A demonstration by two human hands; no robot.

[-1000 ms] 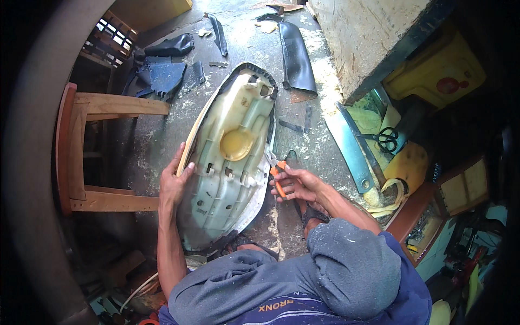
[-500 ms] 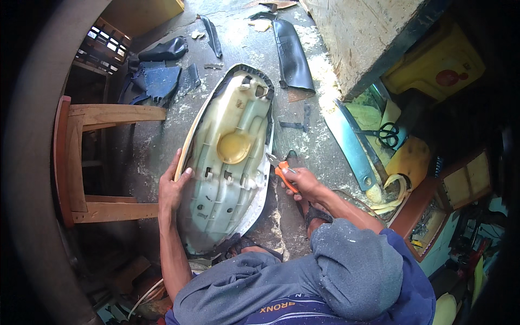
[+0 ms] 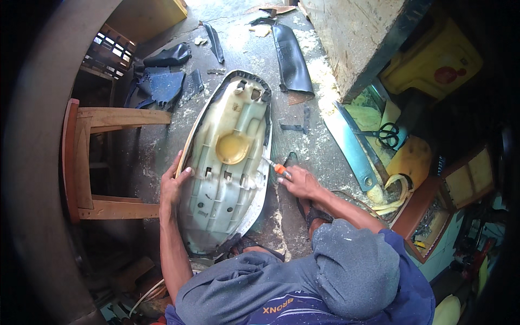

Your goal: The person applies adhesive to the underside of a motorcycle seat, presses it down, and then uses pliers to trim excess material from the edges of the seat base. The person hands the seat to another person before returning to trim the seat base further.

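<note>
A motorcycle seat lies underside up in front of me, its pale plastic base showing a round yellowish recess near the middle. Black cover material is folded over its rim at the far end, and white material shows along the right edge. My left hand grips the seat's left edge, thumb on the base and fingers around the outside. In my right hand is a pair of pliers with orange handles. Their metal jaws reach the seat's right edge; what they pinch, if anything, is too small to see.
A wooden stool lies on its side at the left. Black cover pieces and blue-black scraps are strewn on the dusty floor. Black-handled scissors rest beside a long metal blade at the right, near an open wooden box.
My right hand has turned over, back upward, and brought the pliers' jaws left onto the seat's edge. The seat's far end sits slightly lower in view. My left hand keeps its hold.
</note>
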